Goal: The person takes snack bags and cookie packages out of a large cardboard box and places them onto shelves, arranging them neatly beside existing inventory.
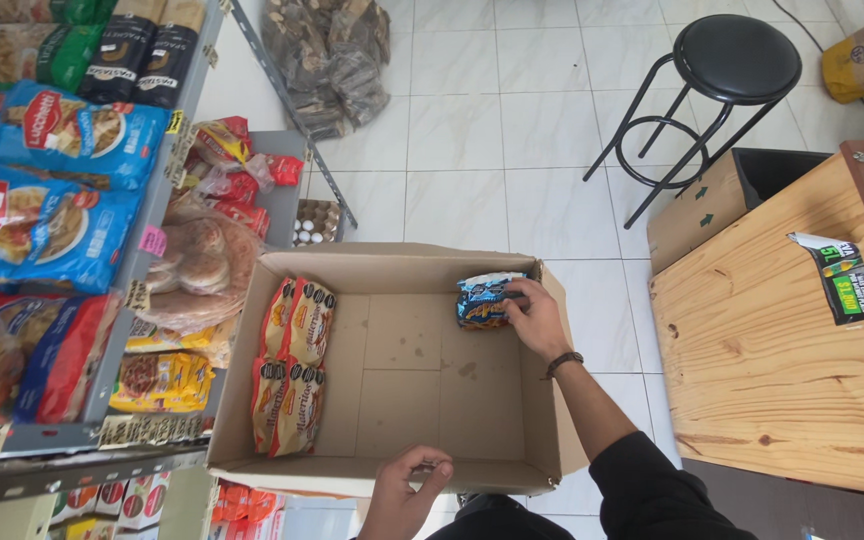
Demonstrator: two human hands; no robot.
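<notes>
The right hand reaches into the cardboard box, its fingers closed around a blue snack packet. The left hand grips the box's near rim, fingers curled over it. Orange packets lie stacked along the box's left wall.

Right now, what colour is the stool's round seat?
The stool's seat is black, seen from the head camera.

Right hand reaches forward, fingers curled (wrist banded); left hand curled close.

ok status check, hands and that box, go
Right hand gripping blue snack packet at far right corner inside cardboard box. Left hand on near rim. Orange packets stacked along left wall, clear of the hands.
</notes>
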